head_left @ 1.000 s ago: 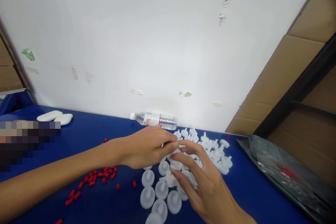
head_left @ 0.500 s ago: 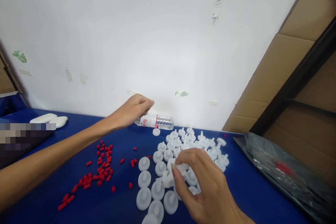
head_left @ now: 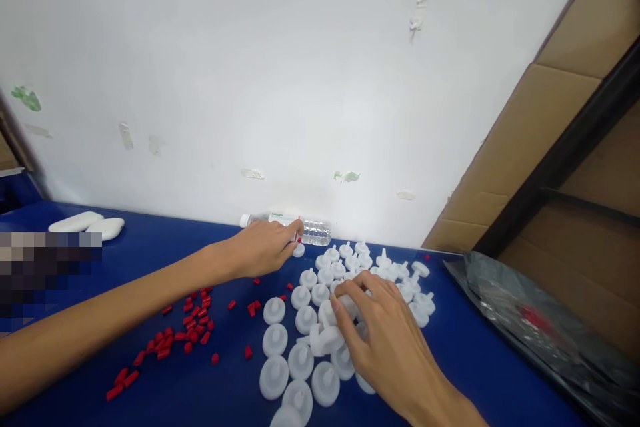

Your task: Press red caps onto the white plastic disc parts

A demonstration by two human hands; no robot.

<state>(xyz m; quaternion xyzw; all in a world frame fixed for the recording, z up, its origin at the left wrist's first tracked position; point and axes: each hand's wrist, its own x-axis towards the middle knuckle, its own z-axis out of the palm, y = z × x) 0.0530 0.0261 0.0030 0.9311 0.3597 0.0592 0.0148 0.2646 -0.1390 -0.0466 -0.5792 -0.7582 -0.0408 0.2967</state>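
My left hand (head_left: pixel 265 248) stretches far out. Its fingers are bunched together right at a capped piece (head_left: pixel 299 250), a white one with a red tip, which sits just in front of the water bottle (head_left: pixel 305 229). I cannot tell if the hand really grips it. My right hand (head_left: pixel 383 340) is closer to me, with thumb and fingers closed on a white piece (head_left: pixel 347 307). To do this well, I would pinch only that one by its rim and lift it straight up, so I don't bump the ones around it. The pile of white pieces (head_left: pixel 300 360) lies under my right fingers and just left of them. The red caps (head_left: pixel 193 320) lie near my left wrist on the blue table (head_left: pixel 475 360).
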